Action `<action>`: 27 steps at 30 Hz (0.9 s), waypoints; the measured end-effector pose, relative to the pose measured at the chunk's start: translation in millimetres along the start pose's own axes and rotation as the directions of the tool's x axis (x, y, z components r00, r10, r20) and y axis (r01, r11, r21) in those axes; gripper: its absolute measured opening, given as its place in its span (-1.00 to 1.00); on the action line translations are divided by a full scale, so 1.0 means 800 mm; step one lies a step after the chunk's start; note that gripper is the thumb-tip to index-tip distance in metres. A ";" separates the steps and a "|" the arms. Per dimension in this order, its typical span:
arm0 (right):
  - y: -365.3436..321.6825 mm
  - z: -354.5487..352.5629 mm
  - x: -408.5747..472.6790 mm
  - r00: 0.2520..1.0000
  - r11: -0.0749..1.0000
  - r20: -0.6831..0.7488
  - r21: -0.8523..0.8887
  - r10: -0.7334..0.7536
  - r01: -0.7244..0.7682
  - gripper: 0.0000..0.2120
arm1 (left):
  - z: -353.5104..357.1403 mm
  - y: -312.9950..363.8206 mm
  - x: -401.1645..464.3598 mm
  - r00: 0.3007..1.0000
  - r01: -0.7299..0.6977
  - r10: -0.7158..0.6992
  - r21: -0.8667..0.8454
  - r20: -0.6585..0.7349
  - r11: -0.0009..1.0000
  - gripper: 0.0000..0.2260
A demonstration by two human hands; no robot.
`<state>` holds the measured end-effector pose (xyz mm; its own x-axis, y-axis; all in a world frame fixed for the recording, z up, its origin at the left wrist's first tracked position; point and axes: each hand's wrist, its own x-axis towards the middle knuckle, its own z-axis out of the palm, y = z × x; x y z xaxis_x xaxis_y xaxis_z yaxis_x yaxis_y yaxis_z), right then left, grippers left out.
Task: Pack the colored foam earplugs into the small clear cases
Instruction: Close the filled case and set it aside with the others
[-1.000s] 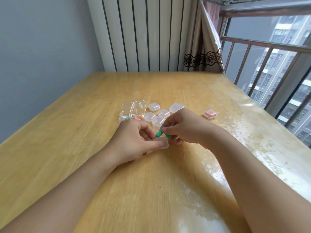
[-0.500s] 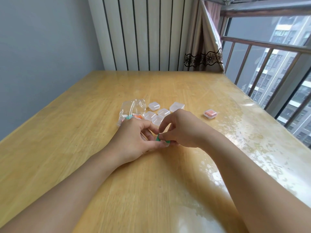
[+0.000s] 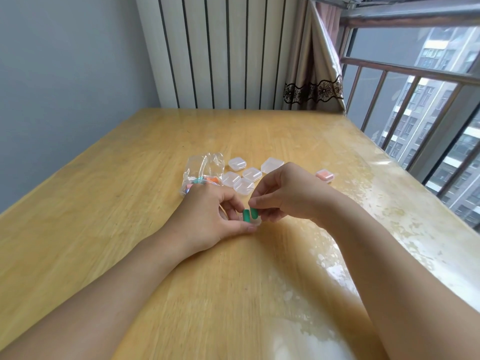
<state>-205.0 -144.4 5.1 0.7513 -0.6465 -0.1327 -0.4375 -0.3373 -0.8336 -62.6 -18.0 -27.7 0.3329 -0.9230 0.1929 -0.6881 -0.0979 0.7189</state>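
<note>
Judging by the table, one pink-filled case [image 3: 324, 175] is packed. Two green earplugs [image 3: 250, 214] are pinched by the right hand [image 3: 283, 193] over an open case steadied by the left hand [image 3: 215, 216]; five empty cases [image 3: 243, 175] and the earplug bag [image 3: 201, 175] remain.

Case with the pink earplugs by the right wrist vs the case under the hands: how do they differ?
The pink-filled case lies apart, untouched and looks shut; the case under the hands is held by the left hand and mostly hidden. The former holds pink; green earplugs, pinched by the right hand, stick up at the latter. Both small and clear.
</note>
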 end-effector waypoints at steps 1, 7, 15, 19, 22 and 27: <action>0.000 0.002 0.001 1.000 1.000 -0.006 -0.027 -0.015 0.014 -0.90 | 0.000 0.001 0.000 1.000 0.002 -0.002 0.003 0.001 1.000 -0.73; 0.001 0.012 0.001 0.999 0.972 -0.022 -0.229 -0.048 0.042 -0.91 | -0.001 0.003 -0.001 1.000 0.001 -0.001 0.030 0.006 1.000 -0.73; 0.005 -0.016 0.002 0.992 0.999 -0.129 0.045 0.013 -0.007 -0.75 | 0.000 -0.001 0.001 0.999 0.026 -0.027 -0.035 -0.021 0.999 -0.59; 0.008 -0.016 0.001 1.000 0.996 -0.006 0.091 0.025 -0.024 -0.77 | 0.002 -0.001 0.001 0.999 0.041 -0.042 -0.090 0.000 0.995 -0.53; 0.011 -0.004 0.004 0.998 0.995 0.061 0.103 -0.009 0.002 -0.82 | 0.002 -0.002 0.001 0.998 0.055 -0.055 -0.122 0.006 0.991 -0.51; 0.015 -0.007 0.010 0.997 0.987 0.026 0.147 -0.071 0.066 -0.89 | 0.003 -0.001 0.001 0.999 0.034 -0.038 -0.161 -0.024 0.986 -0.55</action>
<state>-206.7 -157.5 -3.0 0.7931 -0.6028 -0.0871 -0.3092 -0.2752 -0.9103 -63.4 -19.1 -29.7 0.3741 -0.9096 0.1808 -0.5634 -0.0680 0.8234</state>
